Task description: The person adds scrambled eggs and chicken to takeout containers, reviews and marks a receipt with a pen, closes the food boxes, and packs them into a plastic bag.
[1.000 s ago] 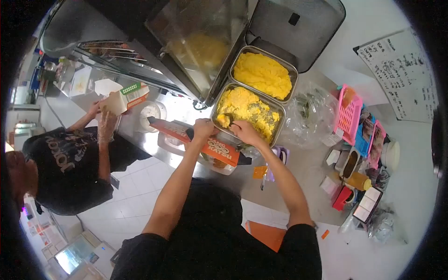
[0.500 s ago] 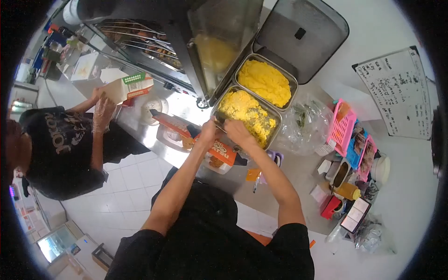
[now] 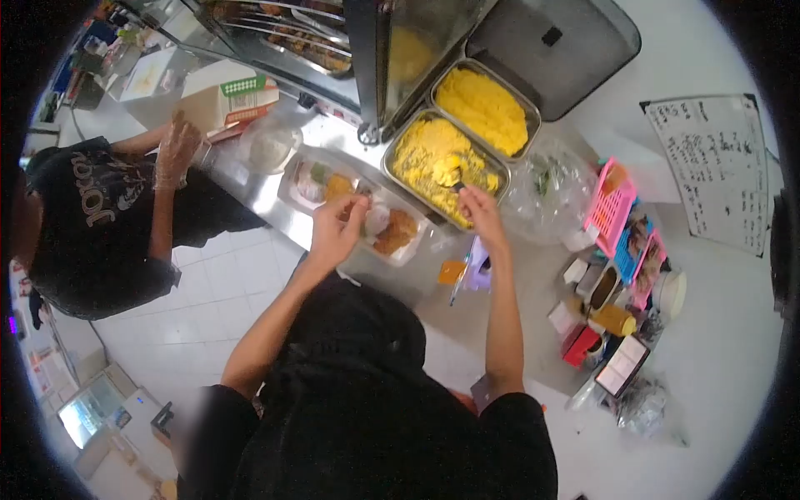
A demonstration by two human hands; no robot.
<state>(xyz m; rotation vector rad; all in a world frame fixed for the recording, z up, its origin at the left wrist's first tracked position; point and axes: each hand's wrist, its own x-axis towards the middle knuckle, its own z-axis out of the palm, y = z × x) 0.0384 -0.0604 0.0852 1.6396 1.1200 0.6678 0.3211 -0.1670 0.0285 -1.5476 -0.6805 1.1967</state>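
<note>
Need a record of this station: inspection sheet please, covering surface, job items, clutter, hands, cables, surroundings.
Surface: metal counter, partly covered.
Job items: near metal pan and far metal pan, both holding yellow, egg-like food; filled meal containers.
Clutter: plastic bag, pink basket, squeeze bottle.
Hands: right hand grips dark-handled spoon; left hand over the containers, grip unclear.
Cables: possible thin one, far left; unconfirmed.
Surroundings: written-on whiteboard; co-worker's gloved hand by a carton.
</note>
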